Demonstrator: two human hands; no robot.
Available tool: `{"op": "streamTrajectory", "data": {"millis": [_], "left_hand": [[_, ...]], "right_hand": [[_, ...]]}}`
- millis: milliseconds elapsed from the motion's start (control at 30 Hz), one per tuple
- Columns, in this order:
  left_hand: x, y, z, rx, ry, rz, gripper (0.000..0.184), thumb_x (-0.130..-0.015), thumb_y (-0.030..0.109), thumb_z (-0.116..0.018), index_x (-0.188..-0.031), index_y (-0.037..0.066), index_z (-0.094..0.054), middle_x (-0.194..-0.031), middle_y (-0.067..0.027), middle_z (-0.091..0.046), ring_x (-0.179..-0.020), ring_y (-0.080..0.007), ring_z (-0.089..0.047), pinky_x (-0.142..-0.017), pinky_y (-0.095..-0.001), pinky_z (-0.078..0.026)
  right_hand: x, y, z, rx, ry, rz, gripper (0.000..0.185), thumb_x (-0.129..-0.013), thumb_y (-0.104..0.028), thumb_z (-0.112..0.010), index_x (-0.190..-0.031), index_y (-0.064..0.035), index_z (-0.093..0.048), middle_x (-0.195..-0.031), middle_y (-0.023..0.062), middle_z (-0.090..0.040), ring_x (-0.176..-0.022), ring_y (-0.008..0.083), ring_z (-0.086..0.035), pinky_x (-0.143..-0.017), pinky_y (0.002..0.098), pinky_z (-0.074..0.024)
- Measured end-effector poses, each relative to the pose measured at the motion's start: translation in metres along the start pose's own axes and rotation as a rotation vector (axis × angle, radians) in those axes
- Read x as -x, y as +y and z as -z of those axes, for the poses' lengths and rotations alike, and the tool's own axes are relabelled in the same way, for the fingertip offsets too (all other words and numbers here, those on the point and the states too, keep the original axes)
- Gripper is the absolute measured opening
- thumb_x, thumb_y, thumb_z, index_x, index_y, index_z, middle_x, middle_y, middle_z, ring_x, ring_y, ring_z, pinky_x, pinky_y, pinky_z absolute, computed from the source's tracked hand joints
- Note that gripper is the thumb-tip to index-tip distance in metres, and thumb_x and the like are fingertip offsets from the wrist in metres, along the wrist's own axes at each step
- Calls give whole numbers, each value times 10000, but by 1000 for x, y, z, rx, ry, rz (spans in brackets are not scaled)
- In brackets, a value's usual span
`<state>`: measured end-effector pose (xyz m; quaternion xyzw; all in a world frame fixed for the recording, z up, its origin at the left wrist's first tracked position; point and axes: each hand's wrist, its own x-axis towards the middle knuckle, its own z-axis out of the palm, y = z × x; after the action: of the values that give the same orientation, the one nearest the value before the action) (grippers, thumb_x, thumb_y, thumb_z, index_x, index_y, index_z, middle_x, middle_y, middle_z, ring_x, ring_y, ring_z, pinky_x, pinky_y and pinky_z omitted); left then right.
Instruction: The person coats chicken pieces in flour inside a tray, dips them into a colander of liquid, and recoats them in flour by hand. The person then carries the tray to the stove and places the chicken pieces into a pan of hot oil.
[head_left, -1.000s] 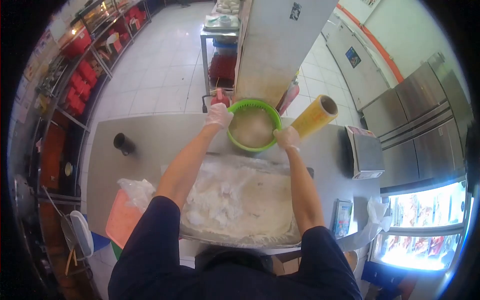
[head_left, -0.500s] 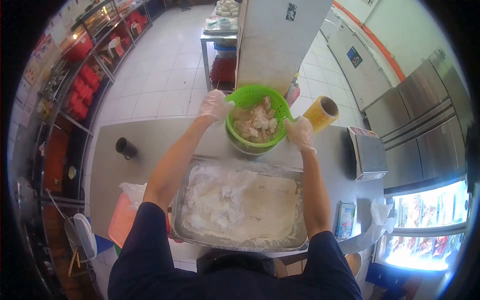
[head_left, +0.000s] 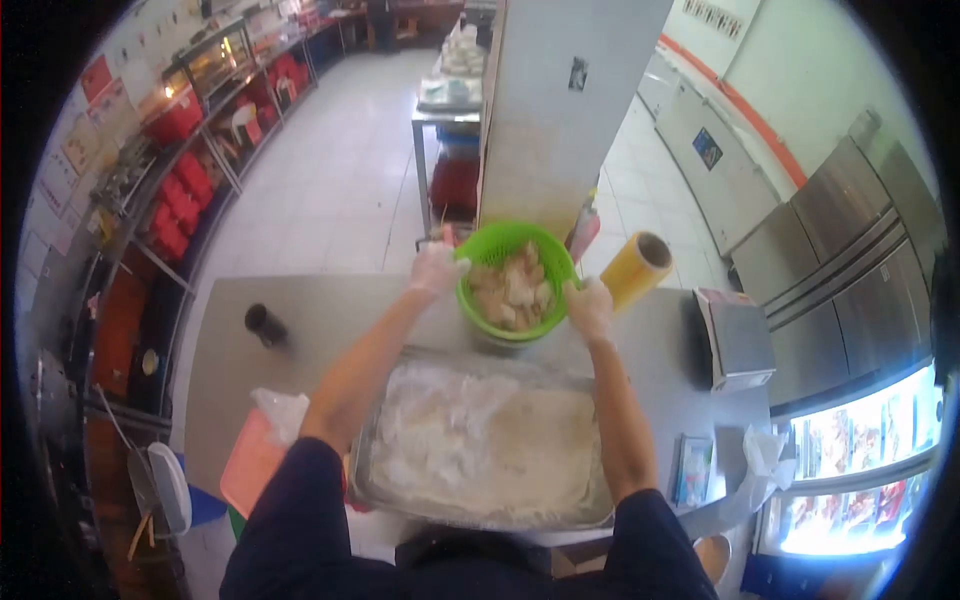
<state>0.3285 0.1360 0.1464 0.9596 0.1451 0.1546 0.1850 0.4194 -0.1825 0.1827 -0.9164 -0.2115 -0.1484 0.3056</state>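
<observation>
Left hand [head_left: 437, 272] and right hand [head_left: 590, 308] are closed on opposite sides of the basket [head_left: 492, 245], centre frame, above the tray [head_left: 480, 517]. Risk assessed: a slipping glove or uneven jolt could spill chunks [head_left: 517, 290].

Bright light fills the room, washing out the white tiled floor [head_left: 350, 150]. At lower right, the glass-fronted display fridge [head_left: 865, 425] glares blue-white, bleaching its contents. Motion blur softens the gloved left hand [head_left: 437, 268], the gloved right hand [head_left: 590, 306] and the round green plastic basket [head_left: 492, 239]. Fisheye distortion bends the silver steel cabinet doors [head_left: 835, 265]; black vignetting swallows the corners.
</observation>
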Motion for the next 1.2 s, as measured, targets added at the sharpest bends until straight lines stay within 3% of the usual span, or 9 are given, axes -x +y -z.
{"op": "streamTrajectory", "data": {"millis": [133,200,467,600,667,700,833,1033,1200], "left_hand": [[38,-2,-12,525,99,320,365,-842,376,-750,-1048,76,-761,-854,-173,-721,-838,-262,-693,-789,-413,-559],[24,22,35,213,-245,178,628,-819,410,-777,-1322,65,-624,-964,-177,-742,-793,-323,-708,-812,-405,-578],[152,91,111,973,-319,8,334,-795,179,-895,-965,11,-662,-868,-59,-696,-783,-87,-617,-709,-325,-534],[223,98,94,788,-294,-212,325,-778,164,-896,-894,34,-621,-813,-69,-645,-737,-151,-615,-682,-350,-517],[250,94,65,482,-317,-412,333,-824,74,-836,-1105,35,-661,-911,-121,-684,-807,-276,-665,-717,-378,-522],[261,97,43,660,-188,-519,296,-784,90,-824,-808,53,-531,-747,-144,-547,-708,-374,-581,-626,-437,-482],[295,91,10,393,-93,-625,260,-811,119,-788,-813,58,-536,-769,-140,-580,-720,-361,-604,-626,-458,-483],[305,94,8,397,-114,-628,200,-832,150,-784,-842,68,-602,-775,-118,-617,-735,-346,-638,-618,-444,-495],[299,104,33,763,2,-76,270,-873,190,-797,-1081,44,-705,-850,-121,-698,-796,-298,-690,-697,-390,-546]], "right_hand": [[75,-4,17,-27,-206,-175,449,-896,-397,-679,-927,50,-709,-943,296,-701,-935,441,-690,-830,516,-531],[39,-21,40,-118,-149,-217,384,-917,-338,-662,-980,36,-725,-974,291,-715,-996,432,-693,-844,507,-539],[107,13,133,-561,-319,-60,264,-926,-239,-761,-964,7,-673,-781,44,-603,-765,127,-558,-702,335,-492],[165,16,187,-157,-534,-55,239,-914,-210,-763,-1058,-34,-689,-856,125,-686,-798,233,-665,-736,390,-536],[201,44,184,-122,-435,122,222,-913,-198,-751,-1062,-45,-689,-886,148,-694,-815,283,-681,-750,415,-545],[215,56,178,-98,-328,311,207,-912,-186,-739,-1066,-56,-689,-917,172,-702,-832,333,-698,-764,439,-555],[257,83,175,40,-299,383,235,-883,-127,-734,-1098,-59,-669,-971,173,-710,-880,369,-703,-788,450,-568],[251,54,174,26,-224,421,287,-887,-86,-681,-1169,-49,-644,-1089,162,-711,-939,352,-709,-818,430,-583],[205,7,173,-57,-73,280,241,-958,-138,-633,-1167,-22,-666,-1127,198,-718,-958,383,-709,-834,430,-569]]}}
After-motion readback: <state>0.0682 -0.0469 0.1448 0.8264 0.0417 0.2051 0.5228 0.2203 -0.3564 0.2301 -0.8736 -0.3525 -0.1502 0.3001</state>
